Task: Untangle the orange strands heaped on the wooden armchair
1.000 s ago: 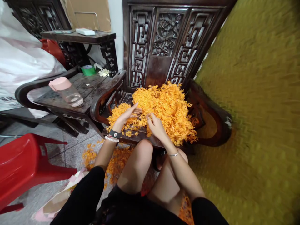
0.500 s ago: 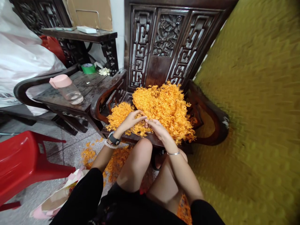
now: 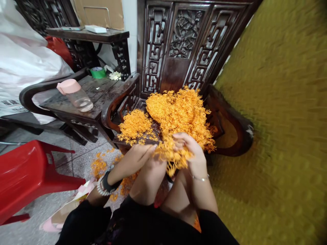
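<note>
A loose bunch of curly orange plastic flower pieces (image 3: 175, 158) is held over my knees, slightly blurred. My right hand (image 3: 195, 151) curls round its right side, with the thumb and fingers partly behind the pieces. At the left edge of the bunch, my left hand (image 3: 134, 157) has its fingers pressed together, the tips pinching there; exactly what they grip is hard to make out. Behind the hands, a large heap of the same orange pieces (image 3: 184, 112) covers the dark wooden chair seat, and a smaller pile (image 3: 136, 124) sits to its left.
Left of the chair stands a dark wooden side table (image 3: 98, 90) with a pink-lidded bottle (image 3: 76, 95) and green tape (image 3: 98, 72). A red plastic stool (image 3: 33, 170) is at the lower left. Orange pieces (image 3: 99, 166) litter the floor. A yellow-green textured surface (image 3: 283, 119) fills the right side.
Both hands have drawn back from the seat toward my body, moving apart. A bunch of orange pieces has come with them, and the left pile now shows unobstructed.
</note>
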`<move>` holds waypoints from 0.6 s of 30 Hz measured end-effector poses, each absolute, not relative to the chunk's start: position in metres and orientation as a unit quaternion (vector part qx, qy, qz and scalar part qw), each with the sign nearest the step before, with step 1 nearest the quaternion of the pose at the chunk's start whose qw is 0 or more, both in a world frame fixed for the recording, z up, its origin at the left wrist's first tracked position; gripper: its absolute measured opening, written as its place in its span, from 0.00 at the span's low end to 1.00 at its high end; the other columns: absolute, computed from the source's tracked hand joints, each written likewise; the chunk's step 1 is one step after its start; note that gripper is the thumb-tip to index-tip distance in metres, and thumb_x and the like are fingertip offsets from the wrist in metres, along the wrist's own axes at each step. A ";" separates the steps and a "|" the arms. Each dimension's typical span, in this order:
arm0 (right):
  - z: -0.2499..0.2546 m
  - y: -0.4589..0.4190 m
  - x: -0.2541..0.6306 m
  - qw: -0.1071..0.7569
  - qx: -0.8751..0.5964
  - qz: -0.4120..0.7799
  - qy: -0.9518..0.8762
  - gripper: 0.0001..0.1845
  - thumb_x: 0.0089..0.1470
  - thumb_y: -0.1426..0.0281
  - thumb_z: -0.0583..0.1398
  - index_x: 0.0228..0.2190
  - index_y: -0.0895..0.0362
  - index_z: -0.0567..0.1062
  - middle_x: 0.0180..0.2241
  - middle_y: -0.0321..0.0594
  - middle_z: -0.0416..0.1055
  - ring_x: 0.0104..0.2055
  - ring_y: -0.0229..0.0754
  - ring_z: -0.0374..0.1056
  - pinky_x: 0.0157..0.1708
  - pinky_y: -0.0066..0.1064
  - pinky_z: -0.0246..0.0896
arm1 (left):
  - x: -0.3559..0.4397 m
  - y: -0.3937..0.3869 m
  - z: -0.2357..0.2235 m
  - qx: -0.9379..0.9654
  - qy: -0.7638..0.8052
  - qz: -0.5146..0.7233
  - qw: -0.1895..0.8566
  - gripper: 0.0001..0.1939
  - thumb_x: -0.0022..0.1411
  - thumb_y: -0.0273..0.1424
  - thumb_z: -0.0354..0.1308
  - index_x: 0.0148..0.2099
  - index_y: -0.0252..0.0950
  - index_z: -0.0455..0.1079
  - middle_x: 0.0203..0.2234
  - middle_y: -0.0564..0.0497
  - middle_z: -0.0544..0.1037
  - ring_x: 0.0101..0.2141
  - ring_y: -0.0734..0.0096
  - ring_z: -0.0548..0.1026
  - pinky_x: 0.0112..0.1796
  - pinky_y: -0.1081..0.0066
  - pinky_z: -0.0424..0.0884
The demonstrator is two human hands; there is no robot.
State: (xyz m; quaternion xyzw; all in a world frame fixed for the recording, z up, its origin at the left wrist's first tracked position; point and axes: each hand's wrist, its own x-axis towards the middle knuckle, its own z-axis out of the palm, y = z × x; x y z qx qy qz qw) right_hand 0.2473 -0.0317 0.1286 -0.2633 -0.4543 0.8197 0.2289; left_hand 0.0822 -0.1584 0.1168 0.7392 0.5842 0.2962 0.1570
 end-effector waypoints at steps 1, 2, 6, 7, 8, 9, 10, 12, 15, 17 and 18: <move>0.134 -0.044 0.255 0.232 -0.251 0.814 -0.470 0.26 0.42 0.65 0.64 0.12 0.55 0.51 0.13 0.26 0.42 0.15 0.27 0.38 0.16 0.26 0.35 | 0.083 -0.169 0.120 0.746 0.568 0.305 0.165 0.21 0.71 0.33 0.36 0.29 0.34 0.64 0.21 0.53 0.69 0.23 0.75 0.66 0.27 0.73 0.60; 0.139 -0.056 0.263 0.221 -0.232 0.802 -0.503 0.25 0.44 0.64 0.63 0.12 0.55 0.52 0.13 0.27 0.43 0.15 0.28 0.39 0.16 0.26 0.34 | 0.082 -0.177 0.123 0.755 0.555 0.307 0.164 0.21 0.71 0.34 0.38 0.29 0.35 0.64 0.21 0.53 0.69 0.23 0.75 0.67 0.27 0.73 0.61; 0.155 -0.079 0.277 0.225 -0.191 0.718 -0.631 0.24 0.54 0.60 0.58 0.13 0.57 0.59 0.13 0.29 0.50 0.16 0.30 0.45 0.18 0.27 0.40 | 0.071 -0.192 0.134 0.785 0.532 0.305 0.084 0.14 0.69 0.36 0.43 0.38 0.34 0.66 0.29 0.49 0.74 0.31 0.71 0.71 0.31 0.72 0.66; 0.157 -0.081 0.277 0.226 -0.189 0.682 -0.669 0.23 0.56 0.60 0.57 0.15 0.57 0.62 0.15 0.31 0.55 0.18 0.31 0.50 0.19 0.27 0.45 | 0.067 -0.191 0.135 0.790 0.531 0.302 0.050 0.14 0.69 0.37 0.43 0.41 0.34 0.65 0.32 0.48 0.74 0.33 0.70 0.72 0.34 0.71 0.67; 0.159 -0.081 0.277 0.223 -0.189 0.642 -0.709 0.21 0.58 0.61 0.55 0.18 0.58 0.66 0.17 0.34 0.60 0.21 0.33 0.55 0.23 0.27 0.51 | 0.063 -0.190 0.136 0.794 0.529 0.298 0.014 0.13 0.69 0.37 0.44 0.44 0.33 0.65 0.35 0.47 0.75 0.36 0.69 0.72 0.36 0.70 0.68; 0.159 -0.081 0.276 0.215 -0.190 0.602 -0.745 0.19 0.60 0.62 0.53 0.21 0.58 0.69 0.21 0.37 0.64 0.25 0.34 0.60 0.27 0.28 0.55 | 0.059 -0.189 0.137 0.798 0.528 0.290 -0.021 0.14 0.69 0.37 0.44 0.46 0.33 0.64 0.37 0.46 0.75 0.38 0.68 0.72 0.38 0.69 0.68; 0.159 -0.081 0.275 0.206 -0.193 0.566 -0.774 0.18 0.61 0.63 0.52 0.24 0.58 0.71 0.24 0.38 0.67 0.28 0.36 0.62 0.31 0.29 0.58 | 0.056 -0.188 0.137 0.799 0.531 0.278 -0.050 0.14 0.69 0.37 0.44 0.49 0.33 0.63 0.39 0.45 0.75 0.40 0.67 0.72 0.40 0.68 0.68; 0.158 -0.083 0.274 0.201 -0.211 0.518 -0.804 0.16 0.62 0.65 0.51 0.28 0.57 0.72 0.27 0.39 0.68 0.31 0.37 0.63 0.35 0.30 0.59 | 0.051 -0.189 0.137 0.800 0.543 0.238 -0.091 0.15 0.69 0.37 0.43 0.49 0.33 0.63 0.38 0.46 0.74 0.37 0.68 0.72 0.38 0.68 0.67; 0.155 -0.091 0.275 0.220 -0.243 0.498 -0.803 0.13 0.61 0.64 0.53 0.28 0.56 0.72 0.26 0.39 0.68 0.29 0.37 0.61 0.30 0.28 0.57 | 0.048 -0.194 0.135 0.810 0.548 0.170 -0.124 0.17 0.69 0.40 0.41 0.39 0.34 0.65 0.29 0.48 0.72 0.29 0.68 0.68 0.31 0.68 0.63; 0.156 -0.098 0.277 0.196 -0.245 0.527 -0.790 0.14 0.60 0.64 0.54 0.27 0.56 0.72 0.24 0.38 0.67 0.25 0.35 0.58 0.24 0.27 0.52 | 0.048 -0.200 0.135 0.824 0.531 0.151 -0.130 0.19 0.68 0.42 0.42 0.33 0.35 0.64 0.25 0.50 0.69 0.26 0.69 0.66 0.29 0.69 0.60; 0.157 -0.101 0.278 0.171 -0.239 0.551 -0.781 0.16 0.60 0.63 0.54 0.25 0.57 0.72 0.21 0.36 0.65 0.22 0.33 0.56 0.21 0.26 0.49 | 0.048 -0.204 0.136 0.833 0.518 0.155 -0.122 0.20 0.68 0.43 0.42 0.31 0.35 0.64 0.24 0.51 0.69 0.26 0.69 0.65 0.29 0.69 0.60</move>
